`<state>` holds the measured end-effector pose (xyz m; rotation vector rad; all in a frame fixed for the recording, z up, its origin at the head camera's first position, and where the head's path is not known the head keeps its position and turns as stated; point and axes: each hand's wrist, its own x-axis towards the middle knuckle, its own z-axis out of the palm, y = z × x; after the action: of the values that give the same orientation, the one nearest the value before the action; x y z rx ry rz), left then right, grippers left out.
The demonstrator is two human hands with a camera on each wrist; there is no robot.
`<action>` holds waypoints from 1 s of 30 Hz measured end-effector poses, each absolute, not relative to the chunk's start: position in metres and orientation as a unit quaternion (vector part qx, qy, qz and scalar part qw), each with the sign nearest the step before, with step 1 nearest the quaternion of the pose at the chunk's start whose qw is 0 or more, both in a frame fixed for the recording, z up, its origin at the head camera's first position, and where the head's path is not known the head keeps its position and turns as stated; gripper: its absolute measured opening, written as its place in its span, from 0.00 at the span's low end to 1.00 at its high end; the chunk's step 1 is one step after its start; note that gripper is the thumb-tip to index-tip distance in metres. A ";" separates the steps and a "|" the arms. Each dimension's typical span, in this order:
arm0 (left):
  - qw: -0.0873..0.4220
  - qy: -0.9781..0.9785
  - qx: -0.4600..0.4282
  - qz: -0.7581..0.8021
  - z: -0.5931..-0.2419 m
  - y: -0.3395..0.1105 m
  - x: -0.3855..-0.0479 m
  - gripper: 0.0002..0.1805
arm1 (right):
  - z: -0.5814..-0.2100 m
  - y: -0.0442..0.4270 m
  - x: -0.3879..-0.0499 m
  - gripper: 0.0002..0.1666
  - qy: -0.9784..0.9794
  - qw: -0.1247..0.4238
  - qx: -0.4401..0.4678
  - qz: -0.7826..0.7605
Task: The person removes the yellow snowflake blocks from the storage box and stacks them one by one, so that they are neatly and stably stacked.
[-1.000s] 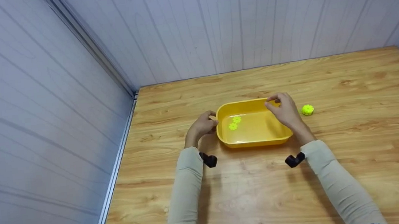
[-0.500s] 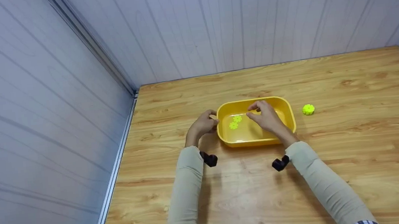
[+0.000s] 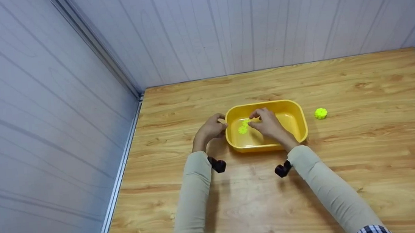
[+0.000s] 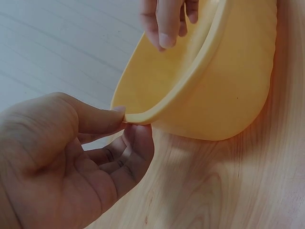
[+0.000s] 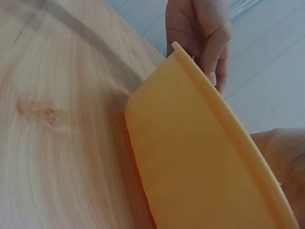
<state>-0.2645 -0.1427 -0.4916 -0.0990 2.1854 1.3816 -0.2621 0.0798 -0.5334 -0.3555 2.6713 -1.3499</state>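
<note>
A yellow plastic basin (image 3: 267, 147) stands on the wooden table, and two bright yellow-green flower-shaped pieces (image 3: 243, 129) lie inside at its left. My left hand (image 3: 209, 129) pinches the basin's left rim; in the left wrist view the thumb (image 4: 102, 120) lies over the rim and the fingers are curled below. Over the inside of the basin is my right hand (image 3: 268, 124), thumb and fingers apart, tips beside the upper flower piece. Nothing shows between them. In the right wrist view the basin wall hides most of the right hand (image 5: 283, 155).
A small yellow-green flower-shaped stack (image 3: 320, 113) sits on the table right of the basin. Pale panelled walls (image 3: 252, 24) rise behind and on the left. The wooden table (image 3: 384, 133) extends to the right and in front.
My right hand has moved left, from the basin's right rim beside the small stack to the flower pieces at the left. The left hand stays at the rim.
</note>
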 end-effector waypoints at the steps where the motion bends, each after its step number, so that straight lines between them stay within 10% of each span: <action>1: 0.274 0.812 -0.037 0.514 -0.492 -0.143 -0.265 0.20 | -0.534 0.079 -0.263 0.16 0.887 0.067 -0.119 -0.442; 30: 0.266 0.818 -0.033 0.509 -0.492 -0.142 -0.265 0.19 | -0.542 0.056 -0.263 0.16 0.945 0.032 -0.209 -0.250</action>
<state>-0.2647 -0.1421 -0.4922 -0.0901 2.2100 1.3744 -0.2629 0.0564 -0.5416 -0.6443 2.9096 -0.7705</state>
